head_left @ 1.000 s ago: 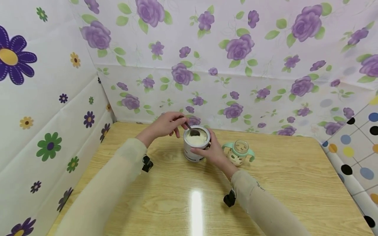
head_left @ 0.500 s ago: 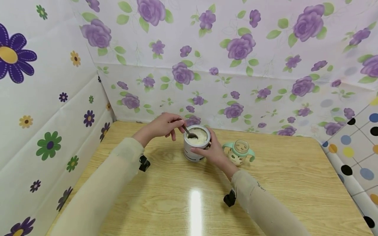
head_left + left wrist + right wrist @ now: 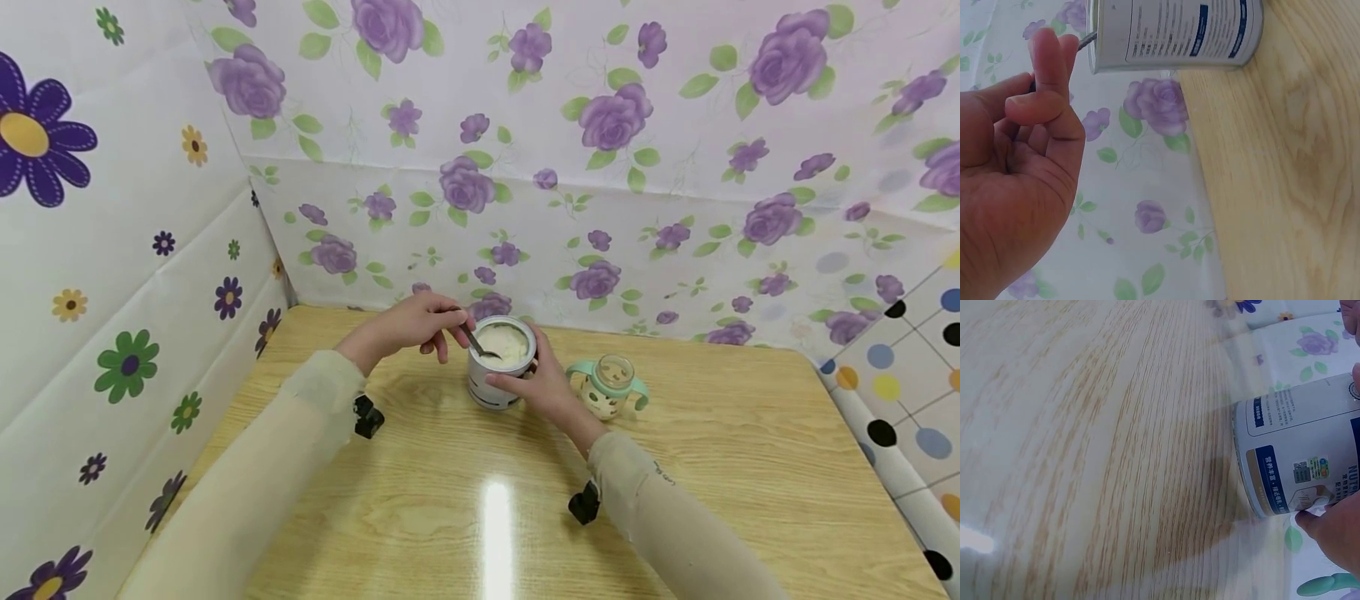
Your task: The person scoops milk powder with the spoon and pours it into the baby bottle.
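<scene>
My left hand (image 3: 412,321) pinches the handle of a dark metal spoon (image 3: 476,340), whose bowl dips over the pale powder (image 3: 504,343) inside a white milk powder can (image 3: 487,387). Only a short piece of the handle shows past the fingers in the left wrist view, leading to the rim of the can (image 3: 1179,31). My right hand (image 3: 546,383) grips the can from the right, thumb on its near side. In the right wrist view the printed label of the can (image 3: 1304,450) faces the camera, with part of the right hand (image 3: 1338,531) against it.
Just right of the right hand stands a lidless clear baby bottle (image 3: 604,390) with mint green handles. The wooden table (image 3: 420,517) meets a flower-printed cloth (image 3: 645,208) close behind the can. Another printed cloth (image 3: 150,292) rises along the left edge.
The spoon has shifted within the can, its bowl coming nearer to me from the far side and its handle now tilting more. The left hand moved slightly; the right hand keeps its grip.
</scene>
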A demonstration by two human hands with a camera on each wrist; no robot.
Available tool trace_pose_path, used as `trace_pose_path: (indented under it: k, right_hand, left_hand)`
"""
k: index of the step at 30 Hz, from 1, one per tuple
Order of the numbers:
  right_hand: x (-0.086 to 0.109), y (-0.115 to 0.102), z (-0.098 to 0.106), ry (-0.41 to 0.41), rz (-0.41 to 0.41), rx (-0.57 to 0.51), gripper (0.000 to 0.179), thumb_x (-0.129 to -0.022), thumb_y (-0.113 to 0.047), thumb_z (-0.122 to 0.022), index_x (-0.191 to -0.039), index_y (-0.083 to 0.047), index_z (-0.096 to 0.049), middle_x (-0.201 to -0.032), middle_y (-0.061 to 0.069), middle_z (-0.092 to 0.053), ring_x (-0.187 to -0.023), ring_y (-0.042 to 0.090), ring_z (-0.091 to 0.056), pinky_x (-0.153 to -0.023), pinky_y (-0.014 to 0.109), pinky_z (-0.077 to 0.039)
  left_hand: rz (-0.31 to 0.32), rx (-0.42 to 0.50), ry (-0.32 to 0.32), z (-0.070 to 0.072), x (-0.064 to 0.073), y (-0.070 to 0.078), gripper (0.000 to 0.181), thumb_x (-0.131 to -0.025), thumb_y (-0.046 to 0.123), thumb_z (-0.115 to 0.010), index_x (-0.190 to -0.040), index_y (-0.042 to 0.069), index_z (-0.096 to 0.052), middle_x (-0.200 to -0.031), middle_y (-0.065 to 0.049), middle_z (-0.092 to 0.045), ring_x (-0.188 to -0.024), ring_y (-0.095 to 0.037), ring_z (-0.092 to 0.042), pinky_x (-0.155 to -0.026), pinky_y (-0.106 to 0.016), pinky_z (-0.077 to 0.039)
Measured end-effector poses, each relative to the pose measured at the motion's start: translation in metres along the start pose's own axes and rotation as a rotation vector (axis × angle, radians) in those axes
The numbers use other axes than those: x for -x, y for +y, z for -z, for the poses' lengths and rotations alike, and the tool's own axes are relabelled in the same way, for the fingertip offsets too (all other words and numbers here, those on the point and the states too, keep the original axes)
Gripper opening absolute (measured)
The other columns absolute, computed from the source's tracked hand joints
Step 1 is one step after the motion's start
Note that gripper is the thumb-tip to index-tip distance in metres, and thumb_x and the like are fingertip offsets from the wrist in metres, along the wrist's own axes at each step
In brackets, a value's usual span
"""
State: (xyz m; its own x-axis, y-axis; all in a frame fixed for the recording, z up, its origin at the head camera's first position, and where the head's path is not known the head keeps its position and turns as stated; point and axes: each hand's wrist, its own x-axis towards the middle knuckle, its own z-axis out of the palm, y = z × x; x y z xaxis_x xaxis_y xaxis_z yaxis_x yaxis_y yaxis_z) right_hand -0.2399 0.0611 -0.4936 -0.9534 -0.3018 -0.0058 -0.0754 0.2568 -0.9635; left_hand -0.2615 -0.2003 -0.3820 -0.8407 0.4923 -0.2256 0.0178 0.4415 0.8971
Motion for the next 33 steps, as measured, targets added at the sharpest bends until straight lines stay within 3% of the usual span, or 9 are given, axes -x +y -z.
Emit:
trace_pose_path:
  k: [8,15,22,29,33]
  right_hand:
    - [0.001,-0.003,0.000,-0.005,-0.001,-0.012,0.111,-0.088,-0.031,-0.092,-0.170,-0.024,-0.018,-0.164,0.005,-0.037,-0.151,0.033,-0.040,-0.119,0.060,-0.040]
    - [0.001,-0.003,0.000,-0.002,-0.002,-0.011,0.114,-0.087,-0.032,-0.093,-0.171,-0.023,-0.016,-0.166,0.006,-0.036,-0.152,0.034,-0.039,-0.119,0.060,-0.039]
    - [0.001,-0.002,0.000,-0.009,0.010,-0.011,0.112,-0.089,-0.029,-0.092,-0.171,-0.023,-0.016,-0.167,0.009,-0.035,-0.154,0.035,-0.037,-0.122,0.062,-0.034]
    - [0.001,-0.002,0.000,-0.008,0.006,-0.020,0.113,-0.088,-0.030,-0.092,-0.171,-0.025,-0.016,-0.166,0.007,-0.036,-0.152,0.034,-0.038,-0.121,0.061,-0.037]
    - [0.001,0.000,0.000,-0.006,0.007,-0.017,0.114,-0.087,-0.031,-0.093,-0.171,-0.025,-0.016,-0.166,0.007,-0.036,-0.152,0.034,-0.039,-0.119,0.060,-0.039]
  left_hand:
    - [0.136,0.214,0.061,-0.007,-0.005,-0.006,0.039,-0.118,0.025,-0.045,-0.134,-0.004,-0.067,-0.102,-0.007,-0.078,-0.067,-0.015,-0.069,-0.057,-0.022,-0.044]
    - [0.245,0.482,0.178,-0.018,-0.012,-0.017,0.036,-0.117,0.028,-0.049,-0.128,0.001,-0.070,-0.093,0.000,-0.079,-0.063,-0.009,-0.067,-0.053,-0.018,-0.043]
    - [0.224,0.708,0.290,-0.031,-0.017,-0.022,0.043,-0.116,0.029,-0.050,-0.134,-0.007,-0.065,-0.084,-0.001,-0.079,-0.054,-0.007,-0.063,-0.048,-0.016,-0.041]
    - [0.217,0.845,0.403,-0.039,-0.017,-0.018,0.043,-0.116,0.033,-0.048,-0.122,-0.005,-0.068,-0.081,-0.001,-0.077,-0.054,-0.006,-0.062,-0.046,-0.015,-0.041]
    - [0.230,0.888,0.428,-0.041,-0.016,-0.014,0.043,-0.116,0.032,-0.048,-0.126,-0.005,-0.067,-0.083,-0.001,-0.077,-0.056,-0.006,-0.063,-0.047,-0.015,-0.043]
